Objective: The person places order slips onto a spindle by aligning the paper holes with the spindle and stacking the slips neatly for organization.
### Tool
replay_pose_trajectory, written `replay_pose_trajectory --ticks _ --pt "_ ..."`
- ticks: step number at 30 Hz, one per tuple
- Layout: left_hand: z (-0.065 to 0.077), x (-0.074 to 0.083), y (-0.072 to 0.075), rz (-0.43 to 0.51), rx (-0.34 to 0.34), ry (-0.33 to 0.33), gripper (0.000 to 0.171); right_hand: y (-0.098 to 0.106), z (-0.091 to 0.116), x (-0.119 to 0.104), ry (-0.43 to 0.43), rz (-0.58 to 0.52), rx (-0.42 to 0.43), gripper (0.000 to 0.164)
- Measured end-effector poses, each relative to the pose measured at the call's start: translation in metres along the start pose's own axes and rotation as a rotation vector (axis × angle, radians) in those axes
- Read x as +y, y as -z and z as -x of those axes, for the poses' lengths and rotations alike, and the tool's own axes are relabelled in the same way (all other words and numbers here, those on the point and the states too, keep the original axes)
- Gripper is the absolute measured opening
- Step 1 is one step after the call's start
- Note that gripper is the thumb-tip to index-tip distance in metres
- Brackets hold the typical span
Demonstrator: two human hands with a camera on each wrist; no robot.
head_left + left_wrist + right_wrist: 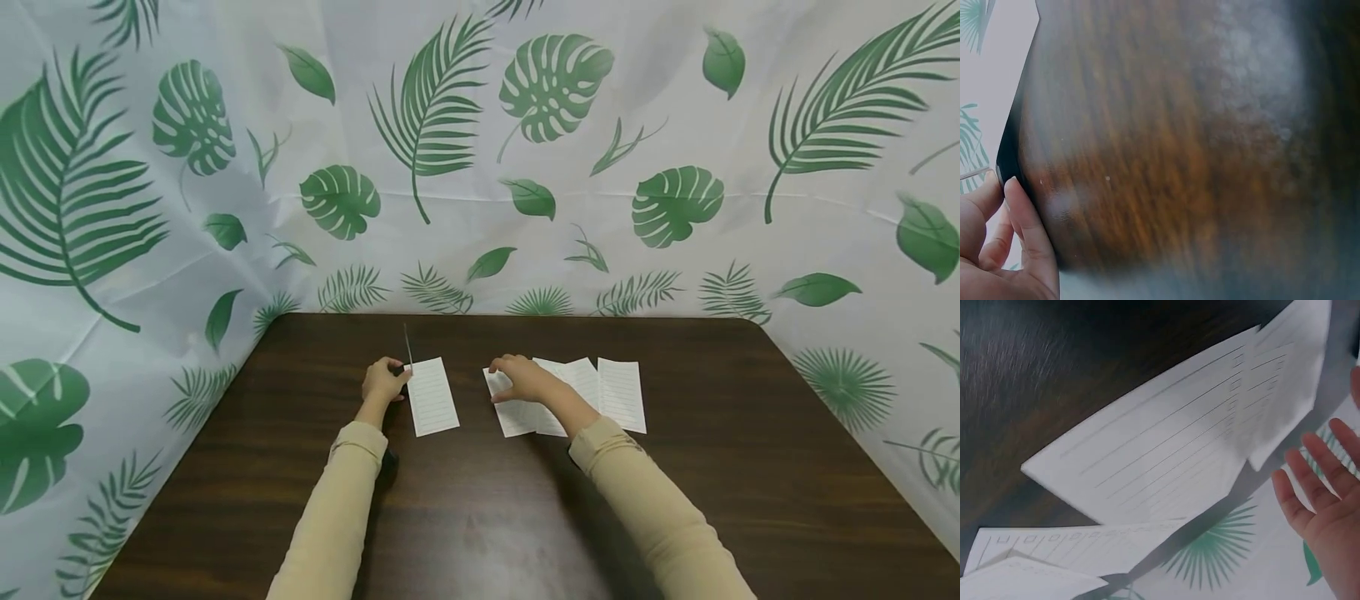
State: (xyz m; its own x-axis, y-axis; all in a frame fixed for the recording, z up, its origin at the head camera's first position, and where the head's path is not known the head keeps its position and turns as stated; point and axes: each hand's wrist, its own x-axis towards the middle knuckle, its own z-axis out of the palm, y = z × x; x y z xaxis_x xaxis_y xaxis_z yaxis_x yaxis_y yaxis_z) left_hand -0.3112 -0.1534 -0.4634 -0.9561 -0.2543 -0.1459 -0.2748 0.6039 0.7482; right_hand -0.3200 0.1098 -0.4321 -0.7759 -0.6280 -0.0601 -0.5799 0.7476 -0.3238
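My left hand (pixel 384 382) is at the left edge of a white lined sheet (pixel 432 398), thumb and fingertip pinching near its upper left corner. In the left wrist view, a dark strip (pixel 1010 159) runs along that sheet's edge down to the fingertips. From the pinch a thin grey strip (pixel 408 343) stands up, seen nearly edge-on. My right hand (pixel 525 379) hovers over the leftmost of several lined sheets (pixel 621 396), covering part of them. The right wrist view shows its fingers (pixel 1319 478) spread, apart from a sheet with checkboxes (pixel 1160 431).
The sheets on the right lie in an overlapping row on the dark wooden table (pixel 480 508), some with lifted edges. A leaf-patterned curtain (pixel 465 250) hangs behind the table's far edge and along its sides.
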Motion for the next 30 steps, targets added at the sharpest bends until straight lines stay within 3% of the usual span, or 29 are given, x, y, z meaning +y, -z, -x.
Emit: replay_pose_trajectory --ticks 4,9,13,17,30 --pt "0.001 -0.001 -0.004 0.012 -0.009 -0.003 0.033 -0.002 -0.001 0.006 -0.027 0.052 -0.030 0.063" --pt "0.000 -0.002 -0.002 0.003 0.003 0.003 0.034 -0.003 -0.002 0.006 -0.061 0.081 -0.139 0.083" --pt "-0.001 -0.003 -0.002 -0.016 0.027 -0.008 0.034 0.000 -0.003 0.003 -0.145 0.111 -0.242 0.101" --pt "-0.002 -0.004 -0.003 -0.025 0.010 -0.010 0.035 0.000 -0.003 0.000 -0.212 0.195 -0.304 0.109" --pt "0.000 -0.002 -0.002 -0.002 0.012 0.002 0.034 -0.003 -0.003 -0.010 -0.258 0.334 -0.214 0.103"
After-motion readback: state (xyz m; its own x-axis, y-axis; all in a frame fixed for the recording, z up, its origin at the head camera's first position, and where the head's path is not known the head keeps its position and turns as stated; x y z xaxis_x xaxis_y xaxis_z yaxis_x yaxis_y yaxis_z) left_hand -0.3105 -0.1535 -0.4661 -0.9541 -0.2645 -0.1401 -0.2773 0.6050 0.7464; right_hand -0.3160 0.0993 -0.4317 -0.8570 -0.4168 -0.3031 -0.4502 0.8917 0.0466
